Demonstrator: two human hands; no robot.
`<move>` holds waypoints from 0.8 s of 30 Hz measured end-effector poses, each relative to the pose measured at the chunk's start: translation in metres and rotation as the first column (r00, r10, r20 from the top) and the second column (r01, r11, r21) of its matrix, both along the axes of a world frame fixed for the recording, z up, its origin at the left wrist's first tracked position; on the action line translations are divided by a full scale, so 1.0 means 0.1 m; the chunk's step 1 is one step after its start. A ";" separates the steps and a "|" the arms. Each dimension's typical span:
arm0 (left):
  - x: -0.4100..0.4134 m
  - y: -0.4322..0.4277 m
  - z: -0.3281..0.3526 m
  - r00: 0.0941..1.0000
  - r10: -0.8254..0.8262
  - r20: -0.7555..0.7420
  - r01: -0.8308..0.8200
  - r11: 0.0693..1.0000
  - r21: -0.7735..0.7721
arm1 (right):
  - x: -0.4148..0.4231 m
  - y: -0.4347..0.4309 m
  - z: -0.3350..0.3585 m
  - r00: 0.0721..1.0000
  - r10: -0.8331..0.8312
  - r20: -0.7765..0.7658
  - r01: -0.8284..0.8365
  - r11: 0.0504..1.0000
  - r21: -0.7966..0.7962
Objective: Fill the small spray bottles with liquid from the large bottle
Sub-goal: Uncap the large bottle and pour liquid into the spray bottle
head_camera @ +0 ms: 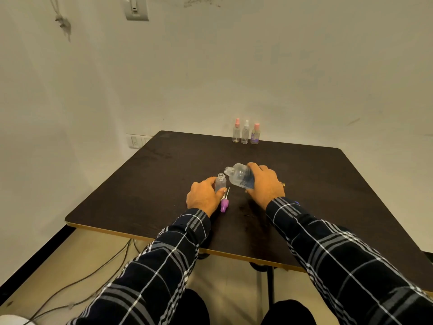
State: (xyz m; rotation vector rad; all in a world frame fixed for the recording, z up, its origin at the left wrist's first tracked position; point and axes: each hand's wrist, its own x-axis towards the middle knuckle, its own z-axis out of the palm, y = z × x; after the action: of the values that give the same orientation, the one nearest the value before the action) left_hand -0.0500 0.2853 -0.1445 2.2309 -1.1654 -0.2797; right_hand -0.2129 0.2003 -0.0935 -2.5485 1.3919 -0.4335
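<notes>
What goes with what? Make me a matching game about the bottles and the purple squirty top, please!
Things:
1. large bottle
2. small open bottle
3. purple spray top
4. three capped spray bottles

Where or how:
A. lying on the table
B. tilted, held by the right hand
C. standing at the far edge
D. upright, held by the left hand

Pairs: 1-B, 2-D, 3-A, 4-C

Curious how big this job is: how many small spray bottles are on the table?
4. Three stand capped at the far edge of the table: left bottle, middle bottle, right bottle. The open bottle stands in the left hand, mid-table. None seems hidden.
</notes>
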 end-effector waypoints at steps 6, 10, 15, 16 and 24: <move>0.00 0.00 0.00 1.000 0.006 0.012 -0.006 1.000 0.017 | -0.06 -0.07 -0.05 0.947 -0.066 0.314 0.020 0.989 0.147; -0.01 0.00 0.01 1.000 0.011 0.011 -0.012 1.000 0.022 | -0.12 -0.06 -0.13 0.885 -0.094 0.455 0.005 0.981 0.193; -0.01 0.00 0.03 1.000 0.011 0.006 -0.011 1.000 0.028 | -0.16 -0.07 -0.24 0.828 -0.147 0.541 -0.010 0.961 0.275; -0.02 0.00 0.04 1.000 0.014 0.006 -0.014 0.999 0.032 | -0.17 -0.08 -0.26 0.820 -0.162 0.550 -0.009 0.955 0.296; -0.02 -0.01 0.03 1.000 0.003 0.007 -0.004 0.999 0.042 | -0.26 -0.03 -0.29 0.791 -0.150 0.594 0.015 0.974 0.226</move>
State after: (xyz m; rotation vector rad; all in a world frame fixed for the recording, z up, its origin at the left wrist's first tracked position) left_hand -0.0515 0.2847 -0.1411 2.2716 -1.1693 -0.2980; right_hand -0.2389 0.1971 -0.1226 -1.9161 1.2116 -0.9662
